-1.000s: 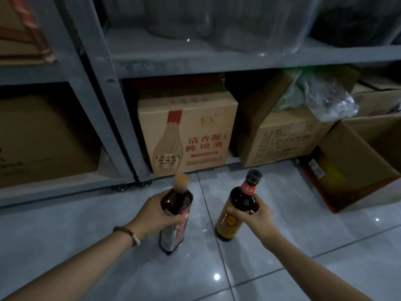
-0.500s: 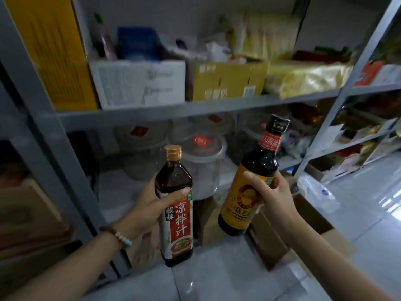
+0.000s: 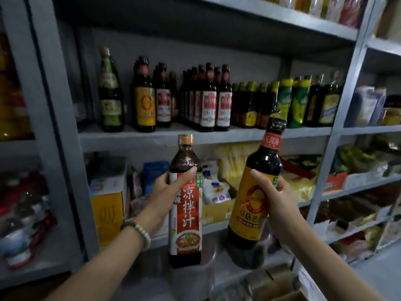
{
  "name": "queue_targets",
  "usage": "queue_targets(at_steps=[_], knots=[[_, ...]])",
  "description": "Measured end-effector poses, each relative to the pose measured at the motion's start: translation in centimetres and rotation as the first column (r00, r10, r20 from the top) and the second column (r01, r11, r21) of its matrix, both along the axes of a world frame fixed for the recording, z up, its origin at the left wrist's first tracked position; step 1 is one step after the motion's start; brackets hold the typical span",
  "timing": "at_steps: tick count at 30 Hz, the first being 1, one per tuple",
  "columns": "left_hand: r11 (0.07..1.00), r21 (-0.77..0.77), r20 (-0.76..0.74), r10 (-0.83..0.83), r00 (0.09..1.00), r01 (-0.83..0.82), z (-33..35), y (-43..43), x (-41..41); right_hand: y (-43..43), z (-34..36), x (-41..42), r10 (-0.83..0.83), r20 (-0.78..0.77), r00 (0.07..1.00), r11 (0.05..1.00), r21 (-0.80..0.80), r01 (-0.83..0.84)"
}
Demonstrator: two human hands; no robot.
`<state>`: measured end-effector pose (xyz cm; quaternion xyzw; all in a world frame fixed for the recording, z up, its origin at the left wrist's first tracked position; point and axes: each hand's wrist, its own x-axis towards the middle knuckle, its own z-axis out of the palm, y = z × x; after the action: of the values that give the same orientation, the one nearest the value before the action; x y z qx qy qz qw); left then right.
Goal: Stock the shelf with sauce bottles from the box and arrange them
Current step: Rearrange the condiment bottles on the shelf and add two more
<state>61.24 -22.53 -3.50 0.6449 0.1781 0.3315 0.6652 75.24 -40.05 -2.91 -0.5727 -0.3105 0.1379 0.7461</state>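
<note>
My left hand (image 3: 165,192) grips a dark sauce bottle with a red label and gold cap (image 3: 186,205), held upright below the sauce shelf. My right hand (image 3: 275,198) grips a second dark bottle with a yellow label and black cap (image 3: 251,205), tilted slightly right. Both bottles hang in the air in front of the grey metal shelf (image 3: 152,136). On that shelf stand several sauce bottles in rows, among them a matching yellow-label bottle (image 3: 144,98) and red-and-white-label bottles (image 3: 208,101). The box is not in view.
A green-label bottle (image 3: 110,92) stands at the shelf's left end, green-capped bottles (image 3: 290,101) to the right. The shelf board shows bare at its far left by the upright post (image 3: 54,118). The shelf below holds packets and cartons (image 3: 108,205). More racks flank both sides.
The view has risen from the floor and low cartons up to the sauce shelf. Both hands have lifted their bottles upward with it, still gripping them.
</note>
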Motion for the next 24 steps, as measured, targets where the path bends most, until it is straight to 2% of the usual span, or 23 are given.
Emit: queue_targets(at_steps=[5,13,18,24], knots=[[0.999,-0.032,0.038,0.004,0.999,-0.003,5.3,0.7,0.5,1.1,5.2,0.7,0.067,0.083,0.994,0.997,0.031,-0.07],[0.995,0.034,0.058,0.092,0.994,-0.094,9.9,6.2,0.9,7.6,9.6,2.2,0.139,0.19,0.972,0.989,0.026,-0.147],[0.982,0.13,0.095,0.126,0.987,-0.137,13.4,10.3,-0.1,12.5,12.2,3.2,0.152,0.209,0.966,0.978,0.108,-0.178],[0.958,0.205,0.096,0.185,0.978,-0.201,16.2,15.1,-2.0,19.8,15.3,4.3,0.284,0.238,0.929,0.93,0.169,-0.327]])
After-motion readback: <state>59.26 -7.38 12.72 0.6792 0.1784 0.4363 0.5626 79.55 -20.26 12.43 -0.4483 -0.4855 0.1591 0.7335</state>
